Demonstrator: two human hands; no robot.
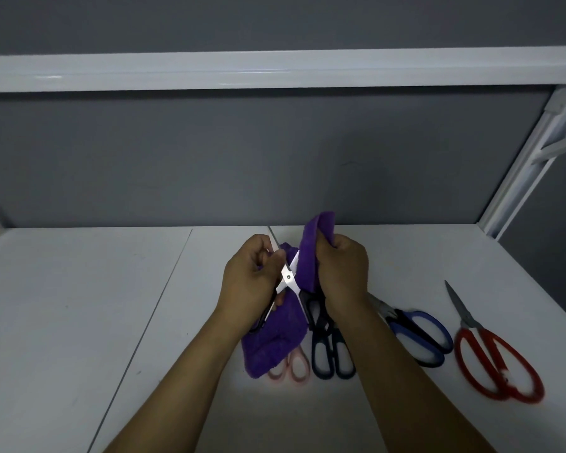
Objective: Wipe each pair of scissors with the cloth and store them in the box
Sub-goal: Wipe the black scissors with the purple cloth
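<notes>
Both forearms (190, 371) reach fwd, L hand (249, 276) fingers curled round scissors (288, 278), R hand (342, 266) fingers clutching cloth (309, 253)

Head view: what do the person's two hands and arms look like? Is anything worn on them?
Both are bare. The left hand and the right hand carry no glove, and no ring shows in this dim light. The forearms are uncovered down to the bottom edge of the picture: no sleeve, watch or bracelet is visible.
</notes>
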